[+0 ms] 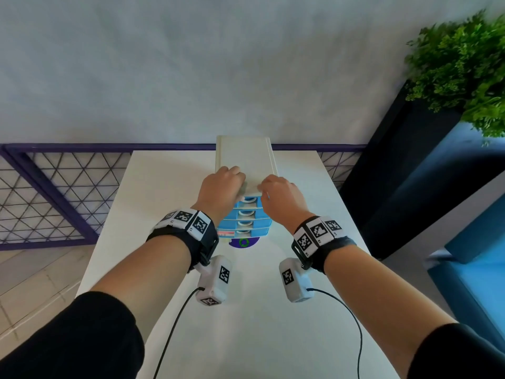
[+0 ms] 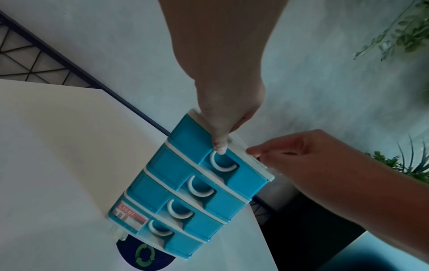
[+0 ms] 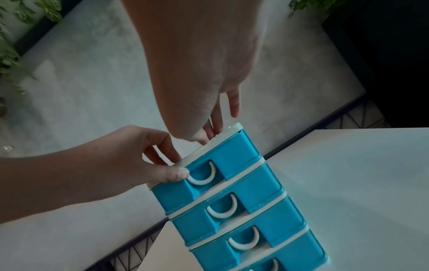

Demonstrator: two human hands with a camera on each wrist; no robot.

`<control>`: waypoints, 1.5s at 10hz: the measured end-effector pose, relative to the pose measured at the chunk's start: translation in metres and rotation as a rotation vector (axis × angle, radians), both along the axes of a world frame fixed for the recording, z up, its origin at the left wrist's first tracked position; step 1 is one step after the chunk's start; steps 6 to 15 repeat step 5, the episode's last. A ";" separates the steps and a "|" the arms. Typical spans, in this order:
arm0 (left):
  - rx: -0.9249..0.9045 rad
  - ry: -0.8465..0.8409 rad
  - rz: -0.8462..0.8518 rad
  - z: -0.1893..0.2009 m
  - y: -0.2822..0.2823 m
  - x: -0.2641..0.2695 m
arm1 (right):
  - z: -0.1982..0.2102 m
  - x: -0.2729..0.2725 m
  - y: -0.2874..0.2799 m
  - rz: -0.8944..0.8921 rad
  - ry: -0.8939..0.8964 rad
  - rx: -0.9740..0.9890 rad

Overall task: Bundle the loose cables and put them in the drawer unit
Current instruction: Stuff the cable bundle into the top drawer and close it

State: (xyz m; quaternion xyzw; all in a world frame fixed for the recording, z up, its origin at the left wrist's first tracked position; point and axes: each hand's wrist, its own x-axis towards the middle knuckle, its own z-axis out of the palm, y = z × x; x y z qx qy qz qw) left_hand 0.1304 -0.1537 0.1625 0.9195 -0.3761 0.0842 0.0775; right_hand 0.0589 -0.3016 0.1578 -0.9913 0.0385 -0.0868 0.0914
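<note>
A small drawer unit [image 1: 244,160] with a white frame and several blue drawers, all pushed in, stands at the middle of the white table [image 1: 164,187]. My left hand [image 1: 221,187] grips its top front edge: fingers curl on the white top and the thumb [image 2: 219,146] presses the top drawer's front beside the white handle [image 2: 223,163]. My right hand [image 1: 281,195] pinches the front right edge of the top, with fingers [image 3: 216,126] above. Both hands and the drawer unit [image 3: 243,183] show in the right wrist view. No loose cables are in view.
A round purple sticker with green arrows [image 1: 243,242] lies on the table just in front of the unit. A purple grid railing [image 1: 54,187] runs behind and to the left. A dark planter with a green plant [image 1: 464,64] and a blue seat [image 1: 478,269] stand to the right.
</note>
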 end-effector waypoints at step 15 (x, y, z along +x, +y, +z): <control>-0.015 0.357 0.047 0.011 0.020 -0.016 | 0.029 -0.005 0.011 -0.084 0.134 0.034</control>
